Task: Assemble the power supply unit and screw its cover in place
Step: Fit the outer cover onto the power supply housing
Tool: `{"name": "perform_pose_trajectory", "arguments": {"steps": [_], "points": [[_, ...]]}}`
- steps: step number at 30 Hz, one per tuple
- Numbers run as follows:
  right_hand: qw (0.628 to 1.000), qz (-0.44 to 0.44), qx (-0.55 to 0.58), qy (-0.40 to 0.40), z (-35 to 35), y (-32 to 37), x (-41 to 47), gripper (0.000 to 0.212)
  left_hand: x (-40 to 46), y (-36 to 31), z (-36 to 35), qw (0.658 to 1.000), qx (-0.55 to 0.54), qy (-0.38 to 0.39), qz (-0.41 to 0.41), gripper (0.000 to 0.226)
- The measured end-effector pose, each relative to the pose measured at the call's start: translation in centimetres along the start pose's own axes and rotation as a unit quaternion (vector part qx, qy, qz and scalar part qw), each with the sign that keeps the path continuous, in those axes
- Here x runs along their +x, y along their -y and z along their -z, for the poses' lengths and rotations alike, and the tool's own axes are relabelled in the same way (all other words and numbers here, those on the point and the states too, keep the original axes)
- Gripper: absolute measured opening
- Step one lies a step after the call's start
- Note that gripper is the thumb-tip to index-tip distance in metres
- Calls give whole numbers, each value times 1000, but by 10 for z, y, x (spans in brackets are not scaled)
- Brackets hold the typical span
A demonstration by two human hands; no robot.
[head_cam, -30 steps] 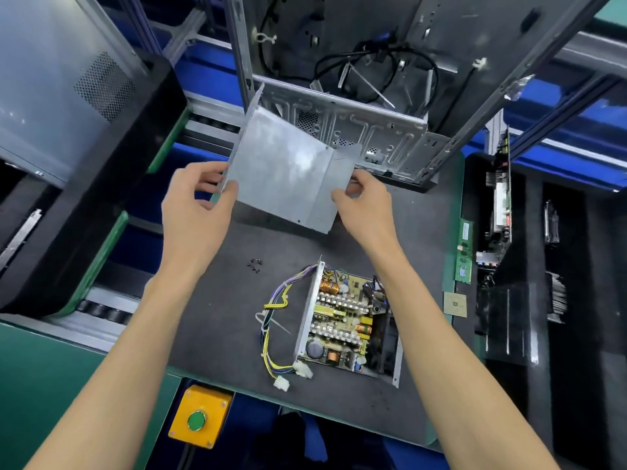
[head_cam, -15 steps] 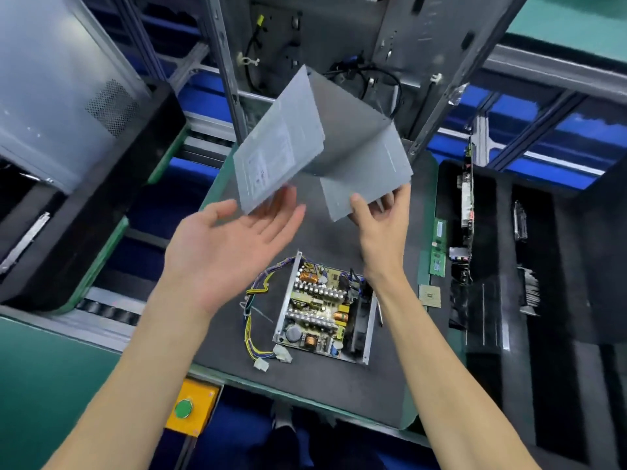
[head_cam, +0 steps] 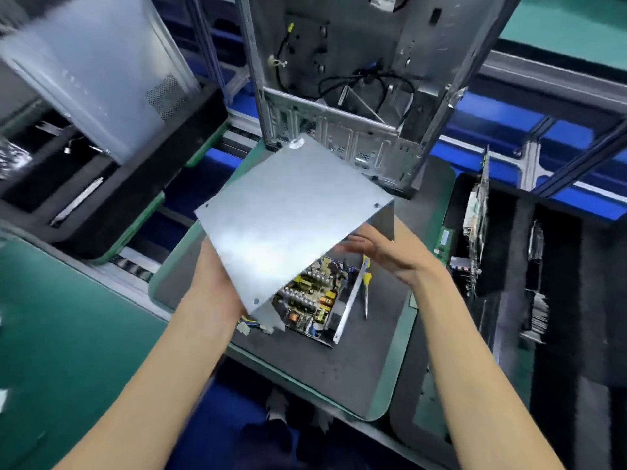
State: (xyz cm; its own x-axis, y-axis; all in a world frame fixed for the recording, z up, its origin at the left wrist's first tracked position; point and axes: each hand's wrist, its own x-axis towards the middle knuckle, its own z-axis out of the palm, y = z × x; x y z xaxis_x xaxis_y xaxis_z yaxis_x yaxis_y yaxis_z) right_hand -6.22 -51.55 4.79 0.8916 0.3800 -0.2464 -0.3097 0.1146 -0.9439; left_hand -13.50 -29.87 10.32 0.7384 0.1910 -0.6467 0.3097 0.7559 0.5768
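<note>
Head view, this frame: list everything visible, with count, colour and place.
Bent sheet-metal cover: one, grey, held above the mat.
Open power supply tray with circuit board: one, silver and yellow, on the mat under the cover.
Yellow-handled screwdriver: one, right of the tray.
Dark work mat: one, grey with green rim, centre.
Open metal computer case: one, silver, upright behind the mat.
Left hand: at the cover's near left edge, fingers hidden beneath.
Right hand: under the cover's right side, fingers straight.
</note>
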Motion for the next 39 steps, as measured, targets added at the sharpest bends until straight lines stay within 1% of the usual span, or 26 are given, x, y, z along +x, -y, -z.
{"name": "perform_pose_trajectory", "arguments": {"steps": [1,2,3,5,6,7,8,10,11,13,14,16,17,18,21,24,27,28,30,31,32,33,35,36,38,39], "points": [[999,-32,23,3,4,5,0,19,0,3,8,999,19,-16,-25,66],[997,-65,46,-1,9,10,3,24,1,6,16,998,23,-32,-40,62],[994,-94,58,2,14,15,7,35,2,9,21,998,23,-40,-44,58],[989,-149,11,22,14,21,17,54,3,20,27,998,22,-45,-38,51],[984,-170,-33,30,11,22,21,57,2,25,28,998,25,-47,-34,50],[978,-190,-74,39,6,22,26,57,0,30,28,998,26,-45,-29,49],[972,-199,-115,48,0,23,28,51,-2,35,27,998,30,-39,-27,44],[961,-190,-185,84,-9,24,32,33,-5,42,28,997,62,-35,-30,23],[957,-184,-204,94,-11,24,33,26,-7,44,28,996,76,-35,-33,21],[957,-185,-200,97,-12,23,37,17,-12,51,30,997,63,-37,-31,37],[958,-188,-193,98,-12,22,39,14,-14,55,32,998,47,-41,-19,41],[959,-201,-175,97,-14,21,42,14,-17,61,37,998,53,-44,-2,34],[958,-205,-177,96,-16,20,43,15,-18,64,40,997,60,-47,2,30],[955,-203,-193,100,-20,20,44,20,-18,66,43,997,62,-52,7,32],[943,-193,-247,117,-24,18,50,39,-19,68,52,997,52,-46,31,44],[946,-205,-223,115,-21,17,56,45,-22,72,57,994,96,-38,32,59],[952,-214,-197,97,-18,15,61,37,-25,76,59,992,118,-28,23,78],[954,-220,-182,88,-18,14,62,34,-26,78,61,992,124,-19,33,77],[961,-230,-133,73,-17,11,63,28,-28,81,64,987,153,26,46,51],[964,-231,-115,71,-16,10,64,29,-29,80,65,983,173,47,47,42],[966,-230,-94,67,-16,10,64,29,-29,76,66,978,199,57,39,42],[969,-228,-68,62,-16,11,65,29,-29,69,67,973,224,60,17,49],[975,-216,-21,49,-15,18,67,35,-25,44,61,958,270,76,-53,64],[976,-211,-2,49,-13,22,68,41,-21,28,57,948,292,88,-87,66],[979,-197,19,48,-4,31,70,50,-10,-7,46,920,350,120,-128,57],[981,-189,15,38,1,35,71,57,-3,-23,40,906,382,137,-122,53]]}}
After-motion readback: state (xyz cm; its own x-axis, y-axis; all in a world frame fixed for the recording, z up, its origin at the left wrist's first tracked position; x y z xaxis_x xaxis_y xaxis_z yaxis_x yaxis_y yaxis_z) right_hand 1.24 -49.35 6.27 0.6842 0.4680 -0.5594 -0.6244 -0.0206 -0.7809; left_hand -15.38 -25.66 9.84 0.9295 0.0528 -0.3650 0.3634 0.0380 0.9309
